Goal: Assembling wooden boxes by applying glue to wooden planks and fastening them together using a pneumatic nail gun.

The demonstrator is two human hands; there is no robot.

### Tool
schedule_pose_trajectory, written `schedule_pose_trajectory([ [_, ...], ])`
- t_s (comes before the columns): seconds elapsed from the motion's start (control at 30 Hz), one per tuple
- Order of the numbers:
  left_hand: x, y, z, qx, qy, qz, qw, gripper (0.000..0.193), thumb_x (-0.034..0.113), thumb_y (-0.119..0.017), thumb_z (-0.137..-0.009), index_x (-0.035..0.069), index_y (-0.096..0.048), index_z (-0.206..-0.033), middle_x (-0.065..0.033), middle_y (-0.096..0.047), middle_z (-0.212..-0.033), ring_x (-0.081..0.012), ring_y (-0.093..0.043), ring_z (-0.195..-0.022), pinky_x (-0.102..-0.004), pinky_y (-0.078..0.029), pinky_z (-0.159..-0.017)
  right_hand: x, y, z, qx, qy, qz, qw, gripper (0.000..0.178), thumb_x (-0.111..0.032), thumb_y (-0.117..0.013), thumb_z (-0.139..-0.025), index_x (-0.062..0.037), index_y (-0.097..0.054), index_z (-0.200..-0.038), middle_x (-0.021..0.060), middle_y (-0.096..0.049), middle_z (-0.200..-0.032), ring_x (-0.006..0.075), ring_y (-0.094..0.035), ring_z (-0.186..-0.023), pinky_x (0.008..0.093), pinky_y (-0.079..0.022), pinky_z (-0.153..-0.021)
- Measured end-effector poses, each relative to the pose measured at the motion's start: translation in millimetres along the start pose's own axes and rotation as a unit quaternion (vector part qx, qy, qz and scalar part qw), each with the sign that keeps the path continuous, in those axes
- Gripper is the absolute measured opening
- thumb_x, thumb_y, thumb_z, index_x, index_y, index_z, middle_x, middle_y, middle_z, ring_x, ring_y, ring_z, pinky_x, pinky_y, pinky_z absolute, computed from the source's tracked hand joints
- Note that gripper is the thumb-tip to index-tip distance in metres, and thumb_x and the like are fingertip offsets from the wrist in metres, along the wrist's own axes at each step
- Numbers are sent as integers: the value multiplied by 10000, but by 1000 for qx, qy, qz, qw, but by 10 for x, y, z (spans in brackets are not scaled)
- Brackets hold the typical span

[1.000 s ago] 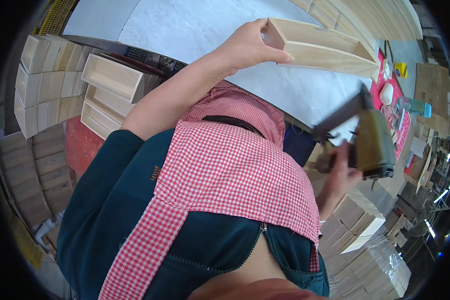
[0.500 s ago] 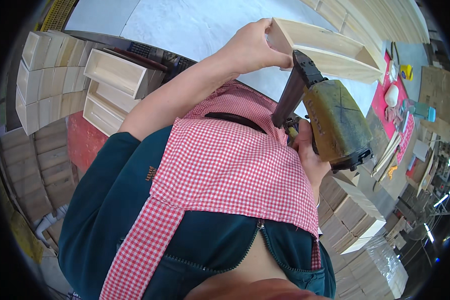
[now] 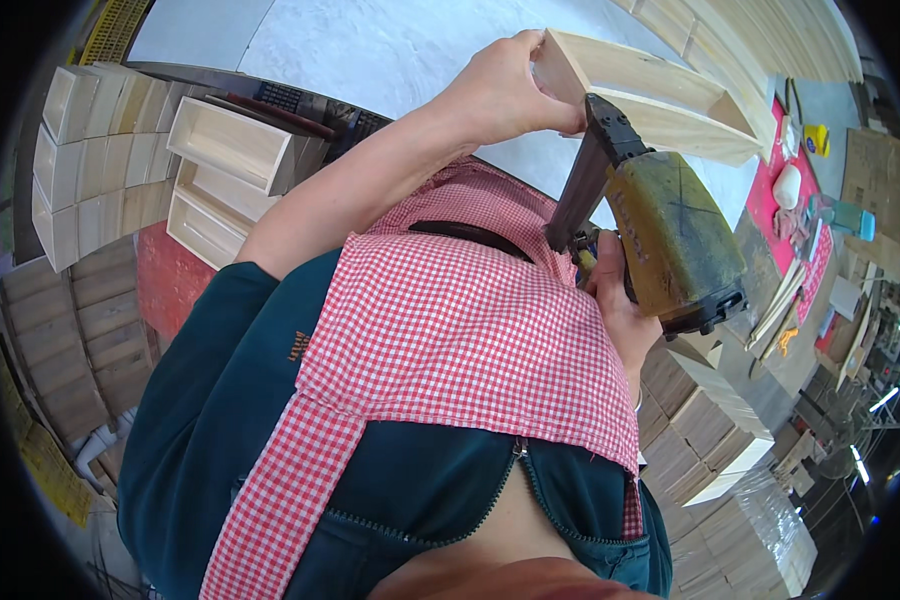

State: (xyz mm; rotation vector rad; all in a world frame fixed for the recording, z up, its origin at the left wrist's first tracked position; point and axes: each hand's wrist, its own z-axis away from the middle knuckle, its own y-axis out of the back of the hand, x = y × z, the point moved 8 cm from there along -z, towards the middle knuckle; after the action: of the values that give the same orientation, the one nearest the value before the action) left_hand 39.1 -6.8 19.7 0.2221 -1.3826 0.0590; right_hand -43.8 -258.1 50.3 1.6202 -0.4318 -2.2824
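My left hand [image 3: 515, 88] grips the near-left end of a narrow pale wooden box [image 3: 670, 125] on the work table, thumb on the near side and fingers over the far side. One divider or long side shows inside the box; its bottom I cannot make out. In my right hand [image 3: 622, 310] is a nail gun [image 3: 678, 235] with a worn yellowish body and a dark magazine. Its nose rests at or very close to the box's near-left corner, beside my left thumb. The nail gun's body hides part of my right hand.
Finished-looking wooden boxes [image 3: 232, 145] stand stacked at the left on a red surface [image 3: 170, 280]. Long wooden strips [image 3: 800, 40] lie at the far right. A red cloth [image 3: 765, 190] and a teal-lidded container [image 3: 850, 220] are farther right, above stacked wooden pieces [image 3: 710, 420].
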Motion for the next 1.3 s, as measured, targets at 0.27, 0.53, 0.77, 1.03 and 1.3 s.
schedule_pose_trajectory([
  [0.27,-12,78,-40,12,7,41,999,762,199,-888,-634,-120,-579,-1253,-223,-676,-1091,-281,-687,-922,-331,-580,-825,133,13,11,-24,-43,15,999,711,-465,-757,-907,-146,-439,-1457,123,-526,-1272,263,-528,-1132,384,-460,-965],
  [0.53,116,91,5,-5,38,184,982,718,235,-915,-705,-143,-610,-1235,-223,-656,-1056,-267,-682,-867,-290,-572,-780,247,-11,40,-55,-98,75,991,785,-421,-791,-881,-117,-399,-1489,191,-500,-1471,322,-547,-1327,437,-495,-1099],
  [0.77,86,57,-9,-6,49,203,978,663,210,-887,-742,-127,-602,-1236,-209,-660,-1056,-254,-677,-869,-281,-567,-783,284,-2,-21,-44,-67,85,993,754,-384,-806,-876,-88,-437,-1463,193,-549,-1421,324,-593,-1272,413,-540,-1040],
  [1.03,-87,-40,-90,-36,93,271,957,627,63,-848,-770,-122,-534,-1280,-200,-640,-1105,-222,-655,-938,-246,-554,-803,275,-10,-37,-65,-28,133,989,725,-353,-811,-875,-79,-460,-1447,193,-589,-1370,326,-621,-1231,417,-561,-1002],
  [1.3,-125,-16,-100,-29,97,248,963,662,96,-852,-779,-112,-519,-1312,-194,-636,-1136,-232,-654,-939,-260,-556,-813,231,-52,-48,-65,-8,128,990,687,-326,-807,-880,-82,-478,-1431,192,-587,-1372,318,-621,-1229,415,-564,-1000],
])
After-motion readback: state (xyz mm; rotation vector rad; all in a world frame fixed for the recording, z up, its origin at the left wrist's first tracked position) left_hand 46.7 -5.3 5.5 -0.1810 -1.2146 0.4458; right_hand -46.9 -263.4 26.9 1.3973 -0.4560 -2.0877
